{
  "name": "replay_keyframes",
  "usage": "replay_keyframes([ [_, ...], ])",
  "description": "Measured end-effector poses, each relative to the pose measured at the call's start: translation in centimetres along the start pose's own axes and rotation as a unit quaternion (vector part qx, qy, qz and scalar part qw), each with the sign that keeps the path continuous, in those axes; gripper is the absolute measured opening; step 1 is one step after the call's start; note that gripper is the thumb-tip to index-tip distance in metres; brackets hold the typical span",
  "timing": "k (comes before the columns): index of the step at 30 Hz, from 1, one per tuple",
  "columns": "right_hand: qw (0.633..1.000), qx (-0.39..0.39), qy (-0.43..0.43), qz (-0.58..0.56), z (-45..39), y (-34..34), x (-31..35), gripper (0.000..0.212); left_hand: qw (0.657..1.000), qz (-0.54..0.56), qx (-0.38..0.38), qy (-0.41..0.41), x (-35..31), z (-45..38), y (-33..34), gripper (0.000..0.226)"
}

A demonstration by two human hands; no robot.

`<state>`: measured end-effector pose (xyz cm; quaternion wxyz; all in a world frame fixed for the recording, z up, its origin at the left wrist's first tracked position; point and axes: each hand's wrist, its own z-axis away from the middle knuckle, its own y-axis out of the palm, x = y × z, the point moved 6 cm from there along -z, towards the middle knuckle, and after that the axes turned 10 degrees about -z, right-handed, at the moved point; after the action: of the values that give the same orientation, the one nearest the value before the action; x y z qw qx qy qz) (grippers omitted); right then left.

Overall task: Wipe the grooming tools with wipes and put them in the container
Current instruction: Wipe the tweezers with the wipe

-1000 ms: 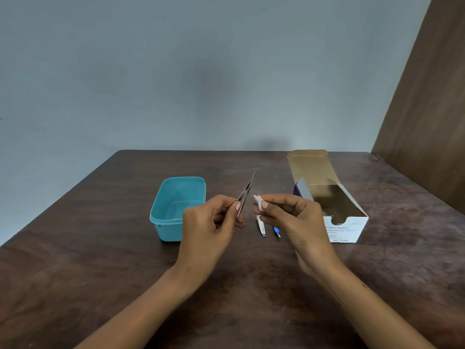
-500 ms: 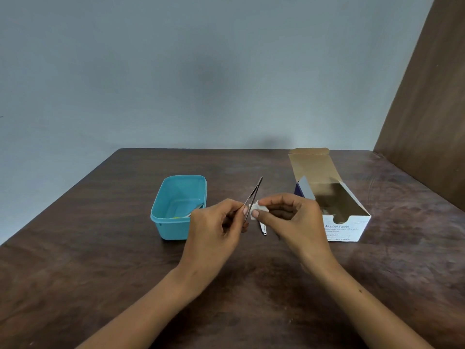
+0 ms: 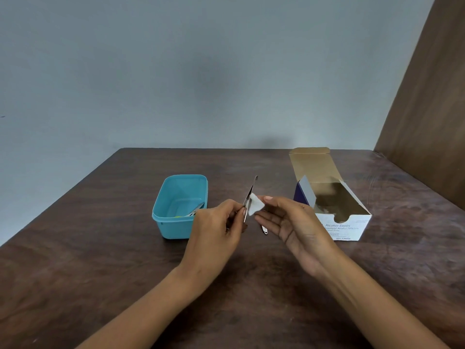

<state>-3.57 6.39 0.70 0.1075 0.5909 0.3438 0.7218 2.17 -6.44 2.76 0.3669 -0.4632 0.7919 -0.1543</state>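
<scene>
The dark wood-grain counter [image 3: 100,260] fills the lower half of the view, running back to a pale grey-blue wall [image 3: 201,71], with a brown panel [image 3: 432,109] standing at the right. On the right side of the counter lies an open cardboard box [image 3: 352,230] printed "Alcohol Swabs", its lid flap thrown back toward the wall. To the left sits a turquoise plastic container [image 3: 176,227], lidless, with a metal tool [image 3: 195,212] resting inside against its near right corner.

2 bare forearms reach in from the bottom edge. The left hand [image 3: 216,230] is between container and box, raised above the counter, its fingers [image 3: 232,207] closed on the lower end of a slim metal tweezer [image 3: 249,197] that angles up and away. The right hand [image 3: 294,222] is just beside it, palm turned partly up, thumb and forefinger pinched on a small white wipe [image 3: 255,207], the other fingers loosely spread. The wipe touches the tweezer's shaft about midway along. Beneath the right hand, the end of 1 small metal tool [image 3: 264,230] shows on the counter; the rest of it is hidden.
</scene>
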Motion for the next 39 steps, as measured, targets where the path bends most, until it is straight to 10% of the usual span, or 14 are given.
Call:
replay_keyframes([
  [16, 0.992, -0.042, -0.048, 0.107, 0.0, -0.6, 0.1, 0.033, 0.998, -0.017, 0.048, 0.032, -0.7, 0.5, 1.0, 0.006],
  [39, 0.967, 0.023, -0.091, 0.236, -0.1, -0.6, 0.3, 0.032, 0.973, 0.152, 0.114, -0.132, 0.8, 0.7, 2.1, 0.014],
])
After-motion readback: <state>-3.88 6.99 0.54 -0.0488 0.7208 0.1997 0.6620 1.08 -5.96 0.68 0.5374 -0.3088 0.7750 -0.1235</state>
